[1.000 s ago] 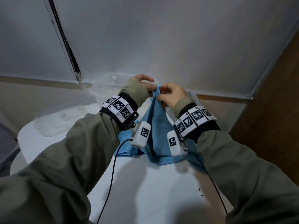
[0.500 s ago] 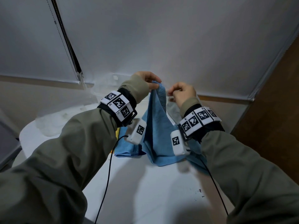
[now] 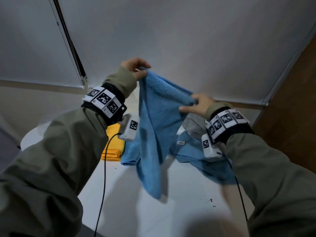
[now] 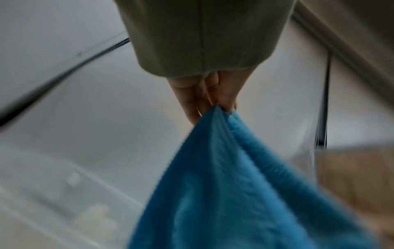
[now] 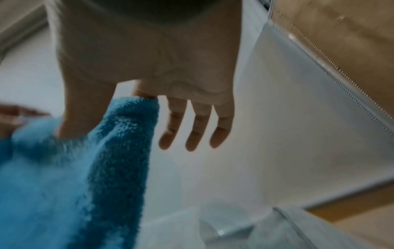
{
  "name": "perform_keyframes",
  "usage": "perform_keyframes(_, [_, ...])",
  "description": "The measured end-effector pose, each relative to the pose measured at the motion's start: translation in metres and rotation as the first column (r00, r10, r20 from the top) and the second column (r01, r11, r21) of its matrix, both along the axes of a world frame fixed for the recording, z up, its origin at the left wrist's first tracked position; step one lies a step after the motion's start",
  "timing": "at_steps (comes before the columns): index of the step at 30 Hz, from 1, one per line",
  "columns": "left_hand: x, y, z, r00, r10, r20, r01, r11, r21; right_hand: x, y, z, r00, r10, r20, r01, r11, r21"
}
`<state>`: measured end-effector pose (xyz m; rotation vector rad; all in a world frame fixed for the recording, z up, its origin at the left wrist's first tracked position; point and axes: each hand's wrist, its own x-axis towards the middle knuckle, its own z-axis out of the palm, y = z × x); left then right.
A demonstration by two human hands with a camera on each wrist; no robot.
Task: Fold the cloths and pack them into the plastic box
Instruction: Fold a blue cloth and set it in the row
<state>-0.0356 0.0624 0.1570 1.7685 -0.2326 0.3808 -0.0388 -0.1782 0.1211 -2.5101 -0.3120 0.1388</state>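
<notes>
A blue cloth [image 3: 157,120] hangs in the air above the white table [image 3: 145,211]. My left hand [image 3: 136,65] pinches its upper left corner [image 4: 217,109], held high. My right hand [image 3: 196,105] pinches the top edge further right and lower, between thumb and forefinger [image 5: 136,101], while its other three fingers [image 5: 192,128] stay straight. The cloth's top edge stretches between both hands and its tail droops toward the table. The plastic box shows only as a blurred clear wall [image 4: 53,193] in the left wrist view.
On the table behind the held cloth lie a folded yellow cloth [image 3: 113,144], another blue cloth [image 3: 196,154] and a grey cloth [image 3: 195,125]. White roller blinds [image 3: 171,40] hang behind. A brown wall [image 3: 294,100] stands at the right.
My hands have moved apart along the blue cloth's top edge, the left rising and the right sliding right and lower. The cloth has lifted and spread.
</notes>
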Motion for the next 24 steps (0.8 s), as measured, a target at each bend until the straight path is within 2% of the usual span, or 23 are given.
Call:
perform_keyframes(2, [0.006, 0.011, -0.011, 0.994, 0.106, -0.032, -0.099, 0.98, 0.172, 0.003, -0.008, 0.016, 0.993, -0.048, 0.108, 0.018, 0.966, 0.256])
perform_keyframes(3, [0.008, 0.015, -0.015, 0.989, 0.14, -0.041, -0.129, 0.971, 0.201, 0.004, -0.01, 0.025, 0.992, -0.071, 0.105, 0.021, 0.907, 0.421])
perform_keyframes(5, [0.01, 0.017, -0.018, 0.985, 0.168, -0.047, -0.158, 0.974, 0.163, 0.007, -0.012, 0.037, 0.994, -0.074, 0.077, 0.007, 0.763, 0.647])
perform_keyframes(6, [0.01, 0.017, -0.017, 0.984, 0.169, -0.047, -0.161, 0.976, 0.149, 0.011, -0.012, 0.04, 0.994, -0.072, 0.078, 0.0, 0.735, 0.678])
perform_keyframes(10, [0.009, 0.013, -0.008, 0.987, 0.161, -0.023, -0.151, 0.961, 0.233, 0.02, -0.019, 0.039, 0.974, -0.142, 0.174, 0.019, 0.824, 0.567])
perform_keyframes(12, [0.008, 0.01, -0.006, 0.985, 0.175, 0.003, -0.169, 0.945, 0.278, 0.023, -0.023, 0.035, 0.955, -0.195, 0.222, 0.042, 0.832, 0.553])
perform_keyframes(15, [0.008, 0.002, -0.007, 0.984, 0.18, 0.014, -0.177, 0.951, 0.253, 0.028, -0.026, 0.033, 0.948, -0.26, 0.186, 0.133, 0.849, 0.511])
perform_keyframes(18, [0.011, -0.009, -0.009, 0.993, 0.101, -0.061, -0.091, 0.984, 0.152, 0.026, -0.025, 0.033, 0.957, -0.265, 0.12, 0.189, 0.88, 0.437])
perform_keyframes(21, [0.016, -0.017, -0.011, 0.995, 0.052, -0.087, -0.046, 0.996, 0.074, 0.026, -0.021, 0.033, 0.975, -0.198, -0.098, 0.219, 0.798, 0.562])
perform_keyframes(22, [0.018, -0.019, -0.012, 0.996, 0.048, -0.074, -0.042, 0.996, 0.075, 0.027, -0.021, 0.032, 0.975, -0.179, -0.134, 0.224, 0.772, 0.595])
perform_keyframes(24, [0.022, -0.02, -0.013, 0.997, 0.046, -0.059, -0.04, 0.995, 0.096, 0.028, -0.019, 0.032, 0.977, -0.187, -0.105, 0.211, 0.753, 0.623])
